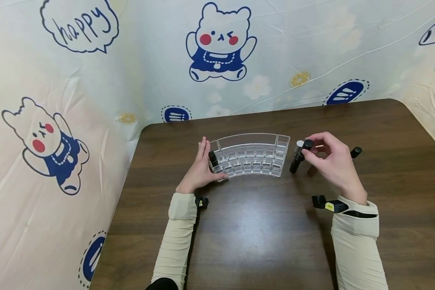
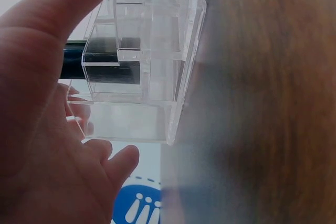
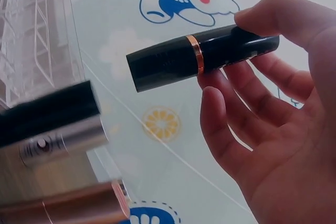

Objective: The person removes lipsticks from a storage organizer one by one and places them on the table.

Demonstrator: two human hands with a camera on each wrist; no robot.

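Observation:
My right hand (image 1: 331, 161) pinches a black lipstick tube (image 3: 168, 66) with a rose-gold band, above the table to the right of a clear acrylic organizer (image 1: 284, 155). The organizer is curved, with rows of small compartments. At its left end my left hand (image 1: 200, 171) holds it, thumb at the front edge and fingers along the left side. One black lipstick tube (image 1: 213, 158) stands in a left-end compartment, seen through the plastic in the left wrist view. Below the held tube, the right wrist view shows another black tube (image 3: 52, 109), beside a silver tube (image 3: 84, 136).
A shiny rose-gold tube (image 3: 79, 203) stands near the silver one. Another black-topped tube (image 1: 356, 152) is to the right, behind my right hand. The brown wooden table (image 1: 253, 233) meets a printed cloth (image 1: 268, 52) at its back and left edges.

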